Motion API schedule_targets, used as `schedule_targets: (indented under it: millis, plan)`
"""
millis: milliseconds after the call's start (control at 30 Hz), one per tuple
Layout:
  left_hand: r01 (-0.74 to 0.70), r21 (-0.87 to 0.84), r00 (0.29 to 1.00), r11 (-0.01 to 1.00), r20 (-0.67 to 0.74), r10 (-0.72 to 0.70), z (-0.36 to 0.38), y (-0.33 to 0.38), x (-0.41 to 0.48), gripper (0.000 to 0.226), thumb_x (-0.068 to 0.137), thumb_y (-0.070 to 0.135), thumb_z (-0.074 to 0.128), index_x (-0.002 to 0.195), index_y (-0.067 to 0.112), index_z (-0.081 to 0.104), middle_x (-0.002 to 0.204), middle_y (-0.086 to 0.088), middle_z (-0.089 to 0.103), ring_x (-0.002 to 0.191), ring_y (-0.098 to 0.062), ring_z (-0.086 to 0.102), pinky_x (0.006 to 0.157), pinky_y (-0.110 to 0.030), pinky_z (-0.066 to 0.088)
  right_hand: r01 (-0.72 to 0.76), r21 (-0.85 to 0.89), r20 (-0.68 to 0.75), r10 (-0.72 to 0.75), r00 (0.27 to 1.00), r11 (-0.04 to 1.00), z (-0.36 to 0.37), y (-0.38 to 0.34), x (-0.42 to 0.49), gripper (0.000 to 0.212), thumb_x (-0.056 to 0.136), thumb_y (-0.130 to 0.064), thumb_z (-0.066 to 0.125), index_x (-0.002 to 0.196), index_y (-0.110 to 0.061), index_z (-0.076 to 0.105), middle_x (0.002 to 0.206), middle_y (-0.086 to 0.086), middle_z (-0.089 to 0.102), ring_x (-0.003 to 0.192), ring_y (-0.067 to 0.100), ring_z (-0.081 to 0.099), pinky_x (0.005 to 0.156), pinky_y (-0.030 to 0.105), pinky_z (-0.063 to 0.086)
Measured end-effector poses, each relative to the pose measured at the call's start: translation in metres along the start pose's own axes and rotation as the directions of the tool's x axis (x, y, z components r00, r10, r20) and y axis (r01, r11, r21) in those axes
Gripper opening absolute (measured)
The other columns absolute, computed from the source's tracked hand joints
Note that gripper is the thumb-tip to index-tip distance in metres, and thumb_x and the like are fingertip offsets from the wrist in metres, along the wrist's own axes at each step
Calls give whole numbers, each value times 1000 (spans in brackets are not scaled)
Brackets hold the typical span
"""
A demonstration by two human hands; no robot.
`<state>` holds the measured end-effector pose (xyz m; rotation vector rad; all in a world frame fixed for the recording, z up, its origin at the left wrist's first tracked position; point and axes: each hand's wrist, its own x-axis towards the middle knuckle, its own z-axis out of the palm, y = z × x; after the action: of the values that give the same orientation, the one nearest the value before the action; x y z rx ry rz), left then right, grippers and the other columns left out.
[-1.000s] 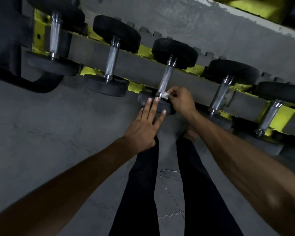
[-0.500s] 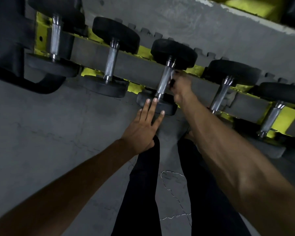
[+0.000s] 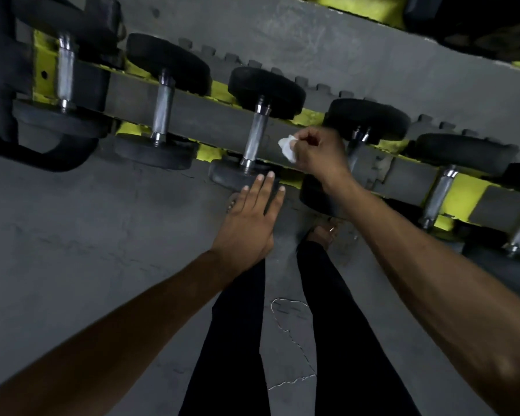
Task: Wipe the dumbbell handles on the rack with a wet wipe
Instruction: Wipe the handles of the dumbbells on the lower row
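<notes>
- The middle dumbbell lies across the grey and yellow rack, its chrome handle bare between two black rubber heads.
- The left hand is spread flat with straight fingers; its fingertips rest on the near head of the middle dumbbell, just below the handle's lower end.
- The right hand sits just right of that handle, its fingers curled and pinching a crumpled white wet wipe.
- The wipe sticks out of the hand toward the middle dumbbell's handle, close beside it but apart from the chrome, over the rack's grey rail.
- The next dumbbell to the right of the middle one is partly covered by the right hand and wrist; only the top of its handle shows.
- Further right of the middle dumbbell another chrome handle crosses the rack; two more dumbbells lie to its left.
- Any marking on the rubber heads is too dark to read.
- Below the middle dumbbell is a grey concrete floor, with the person's legs in black trousers and a bare foot.
- A thin white thread lies on the floor between the legs, well below the middle dumbbell.
</notes>
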<state>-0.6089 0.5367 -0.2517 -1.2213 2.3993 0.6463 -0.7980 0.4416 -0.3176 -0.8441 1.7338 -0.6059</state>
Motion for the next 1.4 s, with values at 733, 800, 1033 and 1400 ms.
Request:
schedule_targets:
  millis: [733,800,1033,1400]
  plan:
    - [-106,48,991,993,89,102,31,120,32,100,83,33,64,164,3,14,170,-26,-7,159,-41,4,124,-53,20,736,-675,736,-35,676,48,-101,40,-8,26,101,-33,49,111,-20,69,109,9,70,97,31,69,71,31,49]
    - [-104,41,989,994,107,99,32,123,32,99,83,33,63,163,1,15,170,-28,-7,158,-44,3,125,-54,20,701,-713,701,38,712,22,-91,33,-6,31,104,-37,47,114,-16,69,114,11,69,100,31,68,70,32,42]
    - [-167,59,978,984,134,158,25,112,34,98,85,34,63,163,1,14,169,-29,-9,158,-44,2,125,-57,21,687,-716,698,125,705,121,-81,26,3,24,100,-29,51,108,-17,70,101,7,66,86,29,64,66,32,41]
    - [-230,41,963,972,157,221,26,107,34,93,85,33,60,163,4,19,166,-35,-12,157,-49,-2,121,-62,23,472,-618,422,-242,874,629,-122,89,-24,12,87,-17,69,94,-14,60,101,11,63,85,35,63,69,42,52]
